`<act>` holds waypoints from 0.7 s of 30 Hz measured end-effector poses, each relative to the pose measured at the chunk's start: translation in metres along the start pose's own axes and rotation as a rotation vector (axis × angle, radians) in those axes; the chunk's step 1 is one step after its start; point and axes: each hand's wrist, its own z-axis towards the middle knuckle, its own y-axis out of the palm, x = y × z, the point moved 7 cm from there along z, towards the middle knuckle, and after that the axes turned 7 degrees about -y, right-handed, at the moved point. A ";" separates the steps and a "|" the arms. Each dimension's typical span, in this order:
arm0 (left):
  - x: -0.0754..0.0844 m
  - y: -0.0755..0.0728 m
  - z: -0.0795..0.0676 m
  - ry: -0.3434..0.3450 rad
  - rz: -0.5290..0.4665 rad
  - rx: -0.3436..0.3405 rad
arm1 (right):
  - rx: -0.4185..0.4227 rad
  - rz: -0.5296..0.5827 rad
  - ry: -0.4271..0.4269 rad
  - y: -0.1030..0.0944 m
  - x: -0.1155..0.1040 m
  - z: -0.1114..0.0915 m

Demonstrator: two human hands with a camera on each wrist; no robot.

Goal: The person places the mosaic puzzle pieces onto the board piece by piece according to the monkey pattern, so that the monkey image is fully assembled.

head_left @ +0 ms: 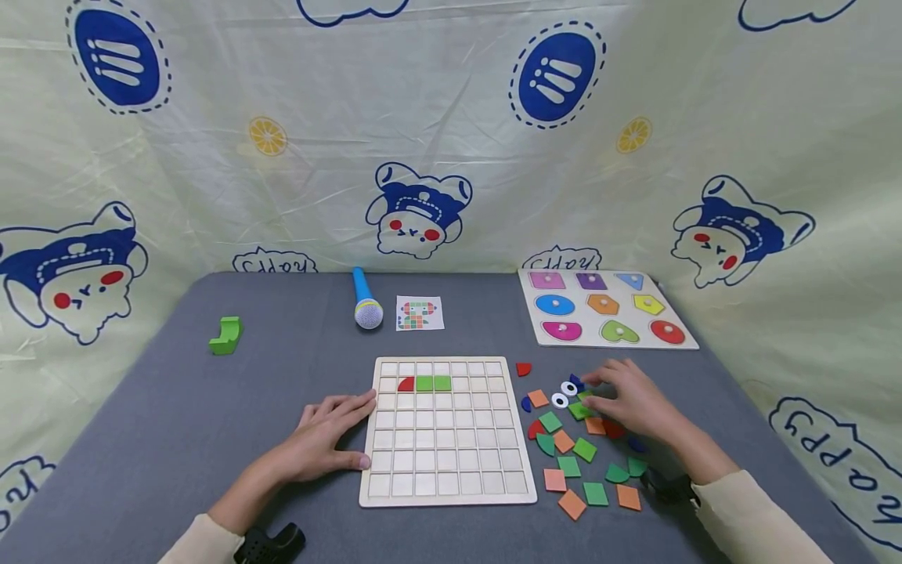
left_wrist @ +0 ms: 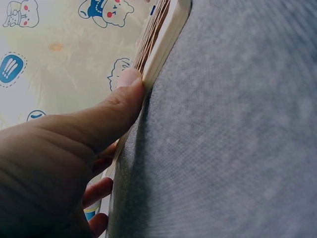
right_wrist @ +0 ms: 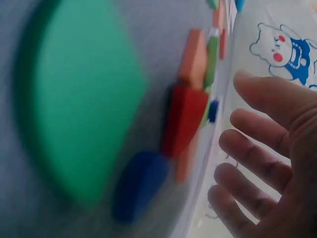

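A pale gridded board (head_left: 451,439) lies on the table. Near its top left sit a red quarter-circle piece (head_left: 406,385) and two green squares (head_left: 433,383) in a row. My left hand (head_left: 320,439) rests against the board's left edge, with thumb and fingertips touching the rim; in the left wrist view the thumb (left_wrist: 119,101) lies along that edge. To the right, my right hand (head_left: 630,398) hovers over loose pieces, close to a green square (head_left: 581,410) and two white rings (head_left: 560,400). Its fingers (right_wrist: 257,148) are spread with nothing between them. A green curved piece (right_wrist: 84,99) looms blurred near that wrist.
Several orange, green, red and blue pieces lie scattered right of the board, such as an orange square (head_left: 572,504). Farther back are a toy microphone (head_left: 365,305), a pattern card (head_left: 420,325) and a white shape-puzzle board (head_left: 590,337). A green curved block (head_left: 225,337) stands at left.
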 end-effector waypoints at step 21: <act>0.002 -0.001 0.000 0.010 0.004 0.015 | -0.105 0.002 0.017 0.012 0.023 -0.006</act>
